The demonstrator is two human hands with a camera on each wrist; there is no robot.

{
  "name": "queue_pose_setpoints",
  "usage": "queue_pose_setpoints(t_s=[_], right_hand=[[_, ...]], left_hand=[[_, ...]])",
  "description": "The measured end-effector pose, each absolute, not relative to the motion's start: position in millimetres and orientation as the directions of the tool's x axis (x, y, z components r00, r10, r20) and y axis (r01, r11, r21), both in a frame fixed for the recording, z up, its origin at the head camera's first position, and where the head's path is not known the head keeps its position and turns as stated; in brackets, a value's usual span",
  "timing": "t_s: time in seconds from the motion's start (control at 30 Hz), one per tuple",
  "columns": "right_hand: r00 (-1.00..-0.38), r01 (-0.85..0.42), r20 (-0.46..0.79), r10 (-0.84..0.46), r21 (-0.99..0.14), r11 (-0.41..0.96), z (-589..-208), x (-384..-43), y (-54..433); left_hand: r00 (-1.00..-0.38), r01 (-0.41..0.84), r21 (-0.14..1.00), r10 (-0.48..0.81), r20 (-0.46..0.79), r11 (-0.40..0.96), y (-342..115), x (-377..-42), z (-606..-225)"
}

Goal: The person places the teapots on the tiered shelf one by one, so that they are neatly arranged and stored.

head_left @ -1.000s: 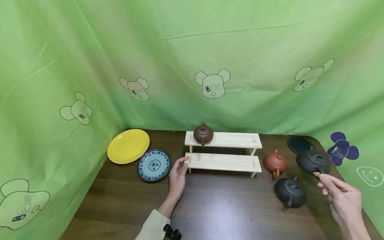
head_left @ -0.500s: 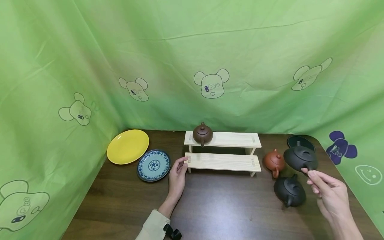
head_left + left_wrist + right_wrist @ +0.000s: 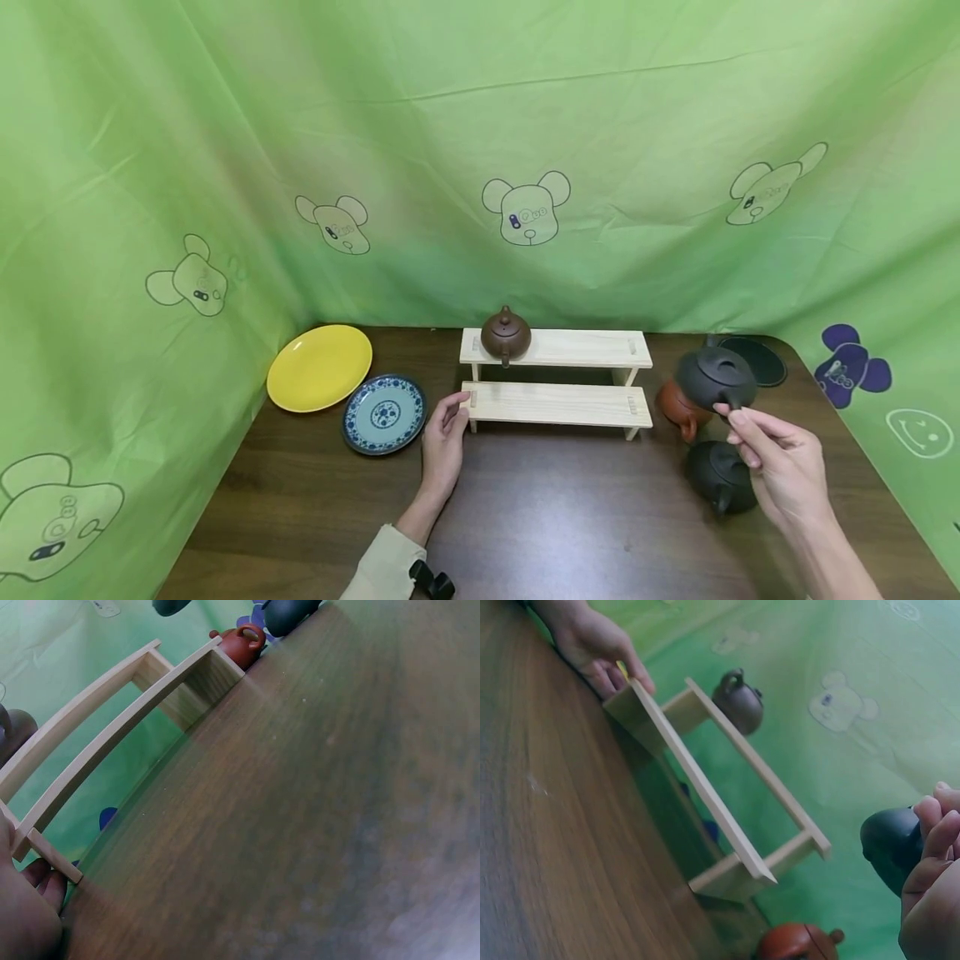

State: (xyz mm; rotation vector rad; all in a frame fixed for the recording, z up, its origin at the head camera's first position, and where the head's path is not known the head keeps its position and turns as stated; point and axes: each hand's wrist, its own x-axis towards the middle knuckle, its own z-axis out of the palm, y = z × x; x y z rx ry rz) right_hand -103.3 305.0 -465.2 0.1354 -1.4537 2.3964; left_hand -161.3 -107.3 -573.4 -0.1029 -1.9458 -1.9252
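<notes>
My right hand [image 3: 787, 467] pinches a black teapot [image 3: 716, 379] by its handle, up off the table. In the head view that teapot overlaps a reddish-brown teapot [image 3: 678, 410] behind it. A second black teapot [image 3: 720, 477] stands on the table, partly hidden by the right hand. My left hand [image 3: 444, 442] grips the left end of the lower step of a two-step wooden stand [image 3: 555, 403], thumb on top and fingers around the leg [image 3: 54, 855]. A dark brown teapot [image 3: 506, 335] sits at the left of the upper step.
Left of the stand, a blue patterned plate [image 3: 385, 415] lies beside a yellow plate [image 3: 320, 368]. A dark round plate [image 3: 757, 361] lies at the back right corner of the table [image 3: 570, 517]. Green printed cloth [image 3: 420, 150] hangs behind and along the sides.
My right hand has carried the black teapot leftward and slightly up, from near the dark plate to in front of the reddish-brown teapot. The left hand stays on the stand.
</notes>
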Motion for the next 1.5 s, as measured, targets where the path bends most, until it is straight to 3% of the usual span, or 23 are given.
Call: queue_pose_setpoints(t_s=[0.1, 0.3, 0.53, 0.83, 1.0, 1.23, 1.5], right_hand=[[-0.942, -0.329, 0.261, 0.212, -0.844, -0.424, -464, -107, 297], [-0.952, -0.305, 0.259, 0.164, -0.855, -0.418, -463, -113, 282], [-0.947, -0.314, 0.253, 0.196, -0.852, -0.419, -462, -125, 260], [-0.946, -0.309, 0.237, 0.220, -0.861, -0.403, -464, -143, 237], [-0.945, -0.317, 0.246, 0.215, -0.849, -0.423, -468, -149, 227], [-0.944, -0.316, 0.244, 0.221, -0.861, -0.399, -472, -158, 215], [-0.950, -0.297, 0.226, 0.216, -0.867, -0.400, -476, -168, 201]], left_hand=[[-0.920, 0.316, 0.948, -0.228, 0.318, 0.046, -107, -161, -573], [-0.957, 0.175, 0.984, -0.232, 0.177, 0.026, -109, -167, -583], [-0.932, 0.276, 0.959, -0.227, 0.282, 0.057, -110, -168, -586], [-0.928, 0.281, 0.957, -0.236, 0.289, 0.069, -104, -160, -566], [-0.944, 0.227, 0.972, -0.231, 0.234, 0.058, -104, -157, -558], [-0.936, 0.263, 0.963, -0.225, 0.269, 0.055, -112, -169, -585], [-0.959, 0.190, 0.982, -0.210, 0.189, 0.012, -116, -179, -604]])
